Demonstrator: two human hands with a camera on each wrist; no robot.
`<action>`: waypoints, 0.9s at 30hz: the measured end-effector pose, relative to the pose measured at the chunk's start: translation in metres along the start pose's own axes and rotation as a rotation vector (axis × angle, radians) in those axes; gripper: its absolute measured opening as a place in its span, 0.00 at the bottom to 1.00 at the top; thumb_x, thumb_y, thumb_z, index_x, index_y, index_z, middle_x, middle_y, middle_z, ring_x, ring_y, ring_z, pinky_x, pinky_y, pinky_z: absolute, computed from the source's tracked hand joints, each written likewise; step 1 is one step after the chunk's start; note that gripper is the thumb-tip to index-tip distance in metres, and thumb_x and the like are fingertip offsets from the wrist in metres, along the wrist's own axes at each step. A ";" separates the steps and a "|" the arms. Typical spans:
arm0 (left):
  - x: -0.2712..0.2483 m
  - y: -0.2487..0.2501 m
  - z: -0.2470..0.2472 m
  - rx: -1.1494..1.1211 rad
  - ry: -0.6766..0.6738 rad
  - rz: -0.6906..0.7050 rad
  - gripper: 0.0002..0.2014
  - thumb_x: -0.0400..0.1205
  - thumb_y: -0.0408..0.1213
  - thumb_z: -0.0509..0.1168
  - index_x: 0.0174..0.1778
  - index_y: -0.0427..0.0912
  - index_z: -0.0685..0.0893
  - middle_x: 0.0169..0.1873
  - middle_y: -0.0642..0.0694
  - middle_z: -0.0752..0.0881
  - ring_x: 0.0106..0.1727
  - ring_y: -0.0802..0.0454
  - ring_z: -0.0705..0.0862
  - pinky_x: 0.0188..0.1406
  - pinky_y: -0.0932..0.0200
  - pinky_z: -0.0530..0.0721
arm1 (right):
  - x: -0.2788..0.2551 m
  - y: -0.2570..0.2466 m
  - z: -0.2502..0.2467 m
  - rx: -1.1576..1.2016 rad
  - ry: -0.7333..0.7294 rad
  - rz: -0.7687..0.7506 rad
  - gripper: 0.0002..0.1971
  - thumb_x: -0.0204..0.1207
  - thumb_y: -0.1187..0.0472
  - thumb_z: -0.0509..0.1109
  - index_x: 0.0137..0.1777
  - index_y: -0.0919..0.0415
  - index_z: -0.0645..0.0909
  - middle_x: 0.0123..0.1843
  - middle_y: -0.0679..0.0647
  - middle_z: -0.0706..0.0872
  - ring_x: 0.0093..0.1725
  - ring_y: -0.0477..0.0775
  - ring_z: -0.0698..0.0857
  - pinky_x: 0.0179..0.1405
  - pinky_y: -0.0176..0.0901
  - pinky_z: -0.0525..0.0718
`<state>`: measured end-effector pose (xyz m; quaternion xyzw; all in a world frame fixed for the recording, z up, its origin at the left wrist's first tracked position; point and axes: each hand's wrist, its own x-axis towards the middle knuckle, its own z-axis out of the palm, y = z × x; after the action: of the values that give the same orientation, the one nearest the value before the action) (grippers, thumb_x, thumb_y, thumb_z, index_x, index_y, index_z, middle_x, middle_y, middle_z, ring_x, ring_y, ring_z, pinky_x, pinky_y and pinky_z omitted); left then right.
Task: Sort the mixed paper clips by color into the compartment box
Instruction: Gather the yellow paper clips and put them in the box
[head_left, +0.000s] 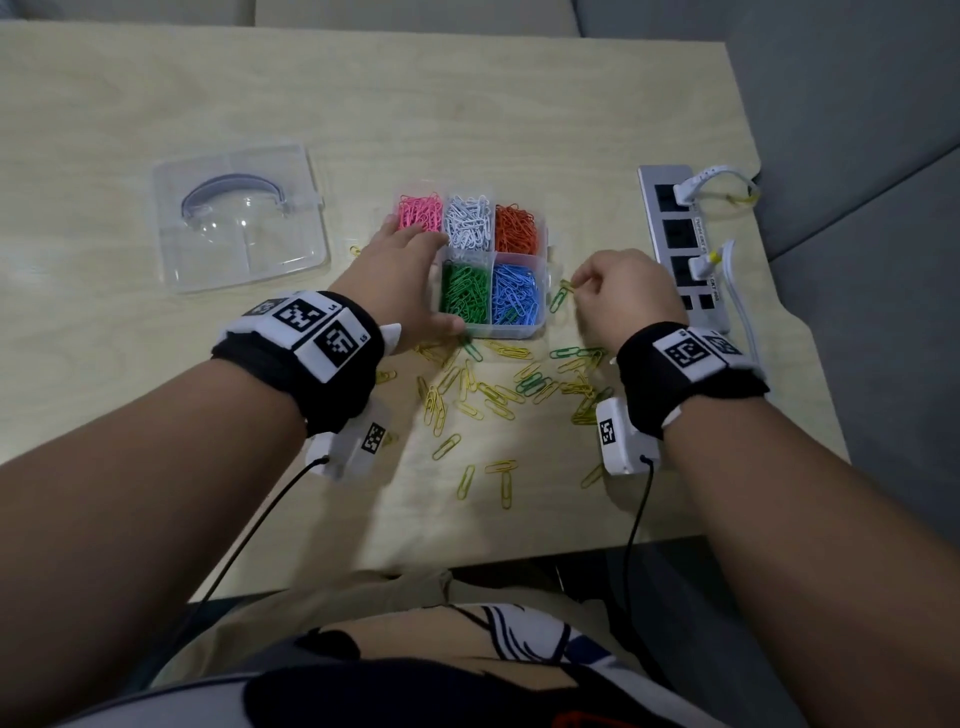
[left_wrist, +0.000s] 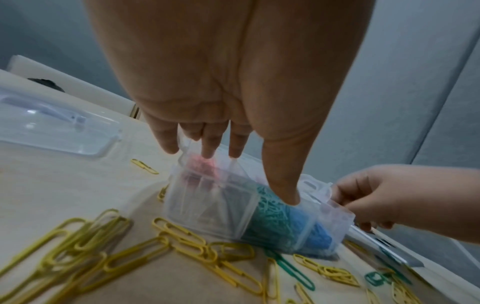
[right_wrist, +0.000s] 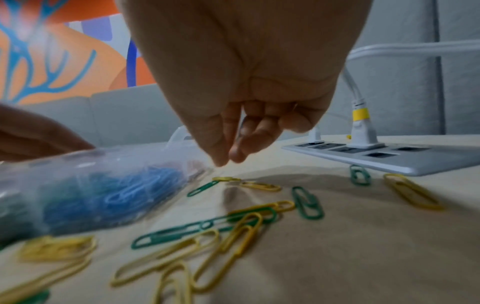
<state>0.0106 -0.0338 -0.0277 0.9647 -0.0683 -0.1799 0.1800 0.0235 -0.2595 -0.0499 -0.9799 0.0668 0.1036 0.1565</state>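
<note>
The clear compartment box (head_left: 540, 322) sits mid-table holding pink, white, orange, green and blue clips in separate cells. My left hand (head_left: 400, 275) lies over its left side, straight fingers (left_wrist: 207, 148) on the far rim by the pink cell and thumb (left_wrist: 283, 185) at the front by the green cell. My right hand (head_left: 587, 286) hovers just right of the box, thumb and forefinger (right_wrist: 218, 158) drawn together with nothing seen between them. Directly under them lie a yellow clip (right_wrist: 226, 179) and a green clip (right_wrist: 202, 188). Several loose yellow and green clips (head_left: 493, 395) are scattered in front of the box.
The box's clear lid (head_left: 241, 218) lies at the left. A grey power strip (head_left: 675, 234) with white plugs and cables runs along the right table edge, close to my right hand. A stray yellow clip (left_wrist: 144, 166) lies between the lid and the box.
</note>
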 end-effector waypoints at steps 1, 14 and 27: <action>0.000 -0.001 -0.001 0.000 -0.001 -0.010 0.48 0.71 0.55 0.74 0.83 0.46 0.58 0.83 0.44 0.60 0.85 0.43 0.47 0.82 0.48 0.48 | -0.001 -0.001 0.001 -0.031 -0.042 -0.043 0.12 0.80 0.59 0.64 0.58 0.46 0.85 0.60 0.54 0.81 0.54 0.60 0.83 0.53 0.50 0.83; -0.002 0.002 -0.006 0.005 0.003 -0.023 0.46 0.71 0.55 0.74 0.82 0.44 0.61 0.80 0.44 0.65 0.84 0.45 0.51 0.81 0.51 0.49 | -0.001 -0.011 0.004 -0.334 -0.088 -0.282 0.14 0.82 0.55 0.62 0.64 0.50 0.82 0.56 0.55 0.80 0.53 0.60 0.82 0.58 0.53 0.73; 0.001 -0.002 -0.002 -0.017 0.011 -0.022 0.46 0.70 0.55 0.75 0.81 0.45 0.61 0.81 0.44 0.65 0.85 0.46 0.50 0.81 0.52 0.47 | -0.008 -0.025 -0.009 -0.233 -0.039 -0.018 0.15 0.79 0.48 0.62 0.51 0.60 0.80 0.54 0.58 0.80 0.44 0.59 0.82 0.50 0.55 0.83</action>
<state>0.0120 -0.0312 -0.0275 0.9648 -0.0552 -0.1770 0.1864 0.0217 -0.2380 -0.0320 -0.9898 0.0426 0.1284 0.0440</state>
